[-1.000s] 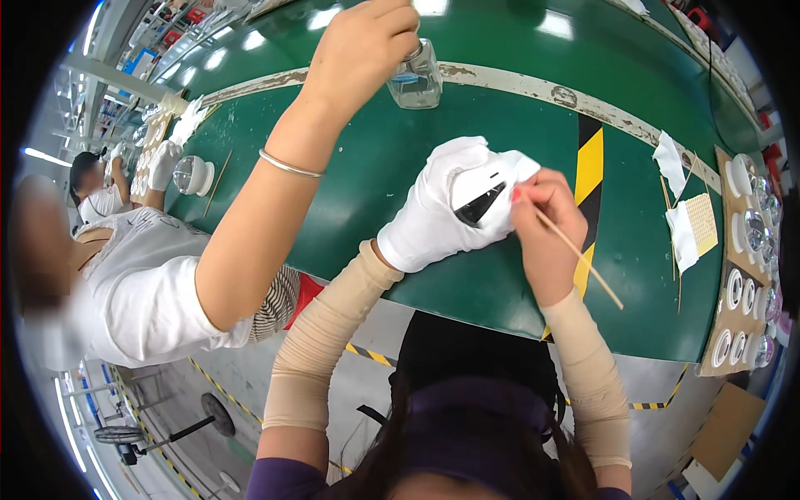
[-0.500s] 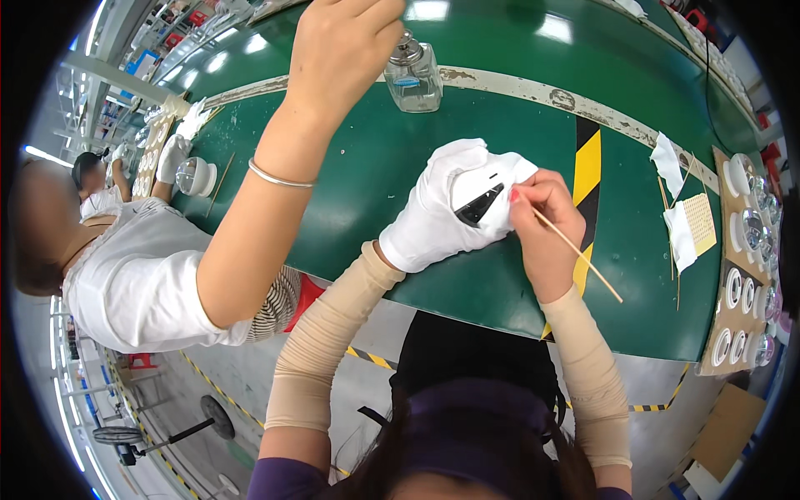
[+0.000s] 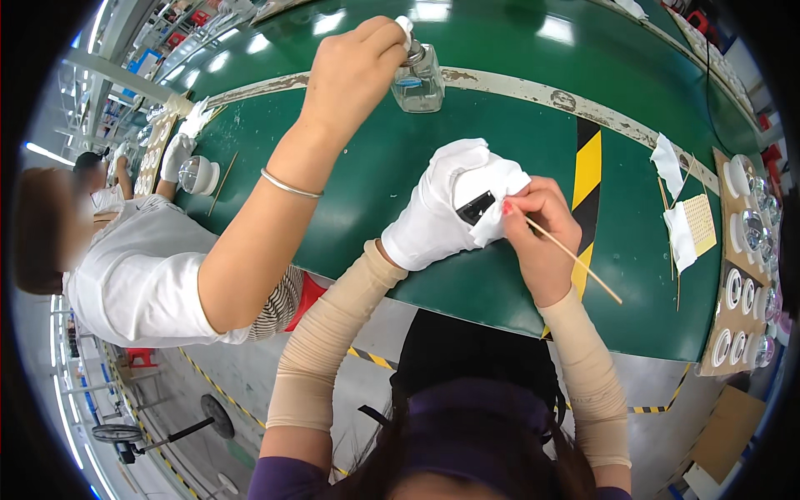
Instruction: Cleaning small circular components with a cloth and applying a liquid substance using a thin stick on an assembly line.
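Head view: gloved left hand curls around 1 white-and-black part while right hand pinches white cloth and 1 stick.

Round piece: white, black | left glove: white (plain) | stick: tan | tape: yellow-black stripes

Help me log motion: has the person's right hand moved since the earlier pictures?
Yes, slightly: the right hand has shifted left, away from the striped tape.
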The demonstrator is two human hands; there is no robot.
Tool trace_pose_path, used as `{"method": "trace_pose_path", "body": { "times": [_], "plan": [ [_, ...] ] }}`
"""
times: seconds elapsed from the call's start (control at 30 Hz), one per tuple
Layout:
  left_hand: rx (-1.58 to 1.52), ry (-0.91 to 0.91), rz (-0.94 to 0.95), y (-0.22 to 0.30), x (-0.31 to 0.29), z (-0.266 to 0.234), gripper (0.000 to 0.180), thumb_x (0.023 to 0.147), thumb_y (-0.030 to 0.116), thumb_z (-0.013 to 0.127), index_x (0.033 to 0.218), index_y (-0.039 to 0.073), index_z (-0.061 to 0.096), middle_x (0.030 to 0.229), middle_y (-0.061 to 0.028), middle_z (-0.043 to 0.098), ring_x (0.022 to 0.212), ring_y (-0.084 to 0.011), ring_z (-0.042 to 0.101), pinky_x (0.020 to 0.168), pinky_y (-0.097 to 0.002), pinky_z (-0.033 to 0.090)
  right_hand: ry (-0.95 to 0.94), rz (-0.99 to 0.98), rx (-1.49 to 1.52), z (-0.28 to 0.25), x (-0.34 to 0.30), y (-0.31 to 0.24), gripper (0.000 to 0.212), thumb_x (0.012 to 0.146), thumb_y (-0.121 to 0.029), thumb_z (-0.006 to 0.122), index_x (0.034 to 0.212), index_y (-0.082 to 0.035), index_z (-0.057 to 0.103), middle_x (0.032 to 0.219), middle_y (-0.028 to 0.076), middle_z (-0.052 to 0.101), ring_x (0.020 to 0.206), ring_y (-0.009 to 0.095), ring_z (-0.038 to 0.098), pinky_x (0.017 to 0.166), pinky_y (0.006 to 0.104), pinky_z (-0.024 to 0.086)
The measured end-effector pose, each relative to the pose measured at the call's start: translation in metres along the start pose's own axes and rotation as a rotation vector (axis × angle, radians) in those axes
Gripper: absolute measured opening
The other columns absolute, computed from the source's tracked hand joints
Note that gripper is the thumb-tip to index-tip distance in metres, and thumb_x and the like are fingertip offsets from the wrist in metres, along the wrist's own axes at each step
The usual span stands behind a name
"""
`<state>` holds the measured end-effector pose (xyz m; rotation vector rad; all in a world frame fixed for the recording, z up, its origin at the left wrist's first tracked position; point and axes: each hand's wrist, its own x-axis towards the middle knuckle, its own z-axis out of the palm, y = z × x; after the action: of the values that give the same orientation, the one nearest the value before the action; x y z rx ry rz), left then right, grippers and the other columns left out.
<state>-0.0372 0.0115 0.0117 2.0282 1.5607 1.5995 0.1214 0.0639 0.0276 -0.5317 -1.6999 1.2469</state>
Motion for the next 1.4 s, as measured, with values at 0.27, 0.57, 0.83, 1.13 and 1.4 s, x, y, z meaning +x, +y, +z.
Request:
{"method": "trace_pose_path", "body": {
  "times": [0.27,0.57,0.83,1.13,1.4],
  "plan": [
    [0.07,0.076,0.013,0.018,0.001,0.002,0.036,0.07,0.011,0.081,0.101,0.013,0.062,0.122,-0.0147,0.056,0.12,-0.0394,0.052,0.097,-0.0436,0.046,0.032,0.142,0.223,-0.006,0.003,0.004,0.002,0.089,0.004,0.063,0.09,0.004,0.063,0.101,0.005,0.06,0.083,0.009,0.056,0.073,0.0214,0.046],
    [0.153,0.107,0.092,0.017,-0.005,0.003,0.027,0.071,0.005,0.078,0.093,0.013,0.064,0.123,-0.0154,0.056,0.119,-0.0405,0.054,0.094,-0.0442,0.048,0.041,0.224,0.358,-0.011,-0.002,0.011,0.006,0.09,0.0,0.063,0.094,0.004,0.063,0.103,0.009,0.064,0.083,0.012,0.061,0.075,0.0268,0.053],
    [-0.029,0.181,-0.054,0.017,-0.008,0.003,0.028,0.08,0.0,0.068,0.105,0.009,0.06,0.123,-0.0152,0.057,0.118,-0.0368,0.055,0.097,-0.0418,0.046,0.063,0.309,0.402,-0.013,-0.003,0.0,0.009,0.092,-0.005,0.062,0.097,0.003,0.062,0.092,0.009,0.064,0.082,0.013,0.061,0.075,0.0254,0.051],
    [-0.054,0.161,0.009,0.016,-0.006,0.001,0.036,0.08,-0.001,0.067,0.114,0.007,0.057,0.125,-0.0152,0.055,0.12,-0.0324,0.054,0.097,-0.0377,0.046,0.073,0.208,0.299,-0.01,-0.001,-0.001,0.007,0.09,-0.002,0.065,0.091,0.004,0.063,0.085,0.004,0.061,0.075,0.01,0.057,0.07,0.0211,0.045],
    [0.197,-0.065,-0.09,0.014,0.009,-0.004,0.083,0.065,0.025,0.088,0.133,0.009,0.044,0.125,-0.0155,0.051,0.118,-0.0317,0.052,0.1,-0.041,0.044,0.023,0.051,-0.014,0.0,-0.001,-0.007,0.003,0.087,0.003,0.066,0.088,0.004,0.063,0.086,0.003,0.06,0.077,0.006,0.056,0.067,0.0194,0.044]
  ]
}}
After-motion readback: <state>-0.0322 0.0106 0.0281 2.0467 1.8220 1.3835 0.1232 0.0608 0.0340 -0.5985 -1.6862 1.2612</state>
